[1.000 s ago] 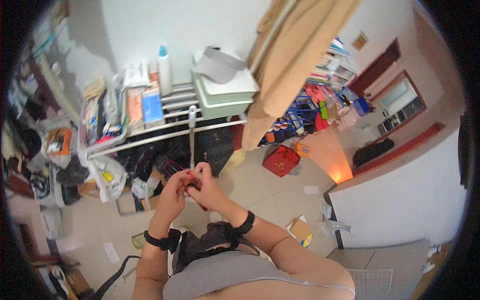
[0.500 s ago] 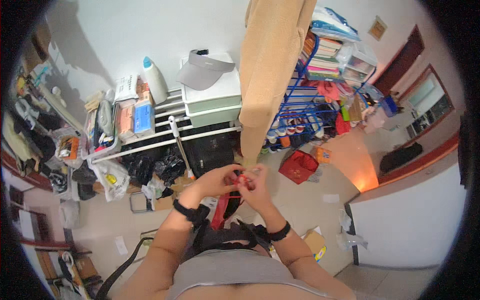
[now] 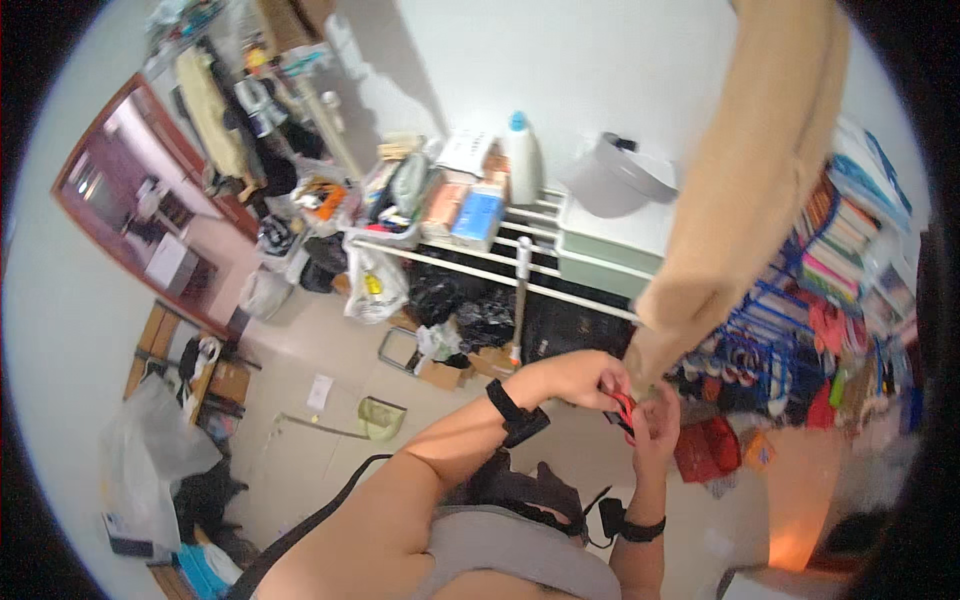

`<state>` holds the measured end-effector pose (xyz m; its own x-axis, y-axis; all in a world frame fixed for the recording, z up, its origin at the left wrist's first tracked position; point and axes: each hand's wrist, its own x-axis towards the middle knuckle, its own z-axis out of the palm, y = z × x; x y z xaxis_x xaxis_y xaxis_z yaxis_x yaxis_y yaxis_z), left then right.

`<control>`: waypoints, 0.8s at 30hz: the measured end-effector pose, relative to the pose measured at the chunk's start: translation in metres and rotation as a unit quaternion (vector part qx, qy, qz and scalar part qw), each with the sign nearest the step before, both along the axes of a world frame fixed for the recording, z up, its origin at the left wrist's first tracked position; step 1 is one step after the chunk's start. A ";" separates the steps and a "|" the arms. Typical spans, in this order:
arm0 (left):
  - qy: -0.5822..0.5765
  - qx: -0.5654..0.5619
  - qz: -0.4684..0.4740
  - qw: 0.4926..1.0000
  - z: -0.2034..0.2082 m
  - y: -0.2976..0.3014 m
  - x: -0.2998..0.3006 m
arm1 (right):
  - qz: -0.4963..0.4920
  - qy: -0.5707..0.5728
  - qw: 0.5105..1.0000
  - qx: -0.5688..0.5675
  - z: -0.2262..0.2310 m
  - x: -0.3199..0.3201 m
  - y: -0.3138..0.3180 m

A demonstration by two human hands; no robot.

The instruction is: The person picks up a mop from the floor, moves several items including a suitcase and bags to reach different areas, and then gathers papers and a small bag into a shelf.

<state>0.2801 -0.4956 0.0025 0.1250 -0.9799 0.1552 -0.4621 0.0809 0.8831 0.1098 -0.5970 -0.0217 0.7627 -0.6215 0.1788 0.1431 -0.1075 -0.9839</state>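
My left hand and my right hand meet in front of my chest, both pinching a small red object between the fingers. What the red object is cannot be made out. Each wrist carries a black band. A long tan cloth hangs from above, and its lower end comes down right beside my hands.
A white wire shelf along the wall holds boxes, a white bottle and a grey basin. Bags and black bundles lie under it. A blue rack with books and shoes stands at right. A red basket sits on the floor.
My view has swung to the right and tilted, so the shelf sits more to the left. My hands stay together on the red object and have come closer to the tan cloth's lower end.
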 end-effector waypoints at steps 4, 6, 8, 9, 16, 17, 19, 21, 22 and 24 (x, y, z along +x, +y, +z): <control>0.194 0.028 0.091 0.976 0.019 0.037 0.003 | 0.104 0.002 0.994 0.019 0.017 0.030 0.021; 0.152 0.007 0.178 0.972 0.014 0.055 0.006 | 0.107 0.009 0.994 -0.003 0.029 0.047 0.039; 0.171 -0.017 0.213 0.962 0.010 0.079 0.011 | 0.169 -0.023 0.985 0.010 0.021 0.066 0.053; 0.166 -0.031 0.239 0.956 0.006 0.093 0.016 | 0.189 -0.002 0.981 0.036 0.019 0.072 0.061; 0.151 -0.068 0.387 0.907 -0.002 0.195 0.043 | 0.290 0.009 0.951 -0.110 0.022 0.128 0.143; 0.157 -0.074 0.393 0.903 -0.001 0.210 0.048 | 0.291 0.013 0.950 -0.116 0.022 0.137 0.156; 0.176 -0.058 0.392 0.901 0.003 0.246 0.057 | 0.313 -0.009 0.948 -0.056 0.018 0.155 0.185; 0.206 -0.064 0.392 0.894 0.008 0.285 0.066 | 0.324 0.001 0.944 -0.057 0.020 0.174 0.217; 0.231 -0.063 0.393 0.888 0.010 0.303 0.069 | 0.335 0.007 0.941 -0.050 0.021 0.182 0.234; 0.233 -0.066 0.414 0.878 0.016 0.335 0.075 | 0.346 -0.036 0.931 -0.113 0.023 0.200 0.269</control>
